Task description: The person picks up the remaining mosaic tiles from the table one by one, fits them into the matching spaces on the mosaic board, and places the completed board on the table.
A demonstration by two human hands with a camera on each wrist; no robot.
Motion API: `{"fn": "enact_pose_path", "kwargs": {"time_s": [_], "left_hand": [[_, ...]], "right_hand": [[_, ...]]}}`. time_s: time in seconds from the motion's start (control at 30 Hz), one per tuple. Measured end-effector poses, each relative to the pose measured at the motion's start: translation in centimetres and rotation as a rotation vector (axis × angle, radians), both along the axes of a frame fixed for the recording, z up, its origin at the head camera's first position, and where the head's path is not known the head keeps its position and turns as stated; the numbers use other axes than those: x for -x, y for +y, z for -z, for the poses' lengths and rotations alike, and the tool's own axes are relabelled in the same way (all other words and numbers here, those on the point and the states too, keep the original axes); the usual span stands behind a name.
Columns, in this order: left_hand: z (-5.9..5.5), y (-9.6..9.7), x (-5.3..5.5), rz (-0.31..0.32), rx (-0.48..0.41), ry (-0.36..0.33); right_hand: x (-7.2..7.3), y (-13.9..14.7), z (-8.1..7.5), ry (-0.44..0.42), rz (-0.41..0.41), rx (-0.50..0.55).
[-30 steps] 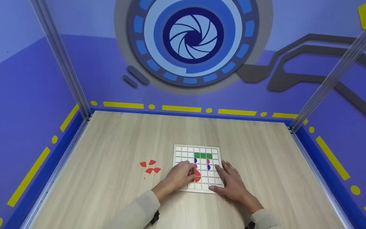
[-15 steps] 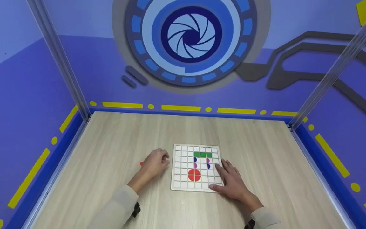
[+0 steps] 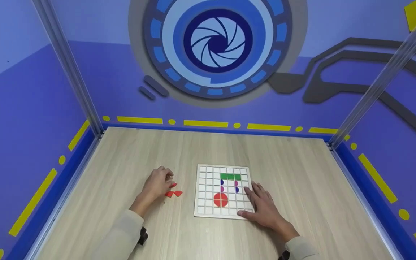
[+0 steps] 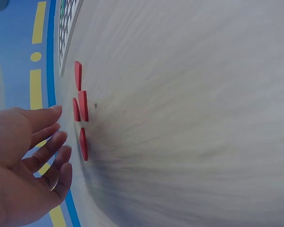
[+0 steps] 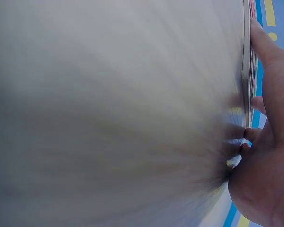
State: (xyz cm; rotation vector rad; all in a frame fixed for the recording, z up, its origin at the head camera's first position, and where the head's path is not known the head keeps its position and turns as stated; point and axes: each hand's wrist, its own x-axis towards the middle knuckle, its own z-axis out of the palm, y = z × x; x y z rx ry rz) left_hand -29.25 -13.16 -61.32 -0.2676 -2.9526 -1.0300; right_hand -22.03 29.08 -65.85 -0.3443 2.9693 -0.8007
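A white gridded board (image 3: 208, 211) with a pale rim lies on the table. On it are a green bar (image 3: 230, 176), small purple and pink half-round pieces, and a red circle (image 3: 221, 199) made of quarter pieces. Left of the board lie several loose red quarter-circle pieces (image 4: 83, 106). My left hand (image 3: 155, 184) hovers just above them, fingers loosely bent and holding nothing; in the left wrist view a gap shows between fingertips and pieces. My right hand (image 3: 265, 207) rests on the board's right side, thumb at its lower edge, fingers spread along the right rim.
The wooden table (image 3: 139, 151) extends around the board on all sides. Blue walls with yellow dashes (image 3: 206, 124) enclose its back and sides. Metal posts (image 3: 72, 68) stand at the back corners.
My left hand has moved left from the board to the loose red pieces. The red circle, earlier partly covered by that hand, is now fully visible. My right hand has stayed put.
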Motion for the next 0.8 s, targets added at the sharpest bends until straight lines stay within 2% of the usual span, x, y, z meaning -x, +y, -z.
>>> {"fn": "enact_pose_path", "kwargs": {"time_s": [0.23, 0.4, 0.63, 0.8], "left_hand": [[-0.05, -0.16, -0.20, 0.029, 0.030, -0.019], [0.16, -0.17, -0.25, 0.025, 0.063, -0.033], [0.27, 0.11, -0.14, 0.009, 0.017, -0.023], [0.38, 0.39, -0.24, 0.010, 0.040, -0.016]], "right_hand": [[0.23, -0.19, -0.45, -0.013, -0.006, 0.020], [0.30, -0.29, -0.64, -0.031, -0.026, 0.015], [0.36, -0.28, -0.69, -0.026, -0.021, 0.032], [0.27, -0.03, -0.66, -0.058, -0.024, 0.046]]}}
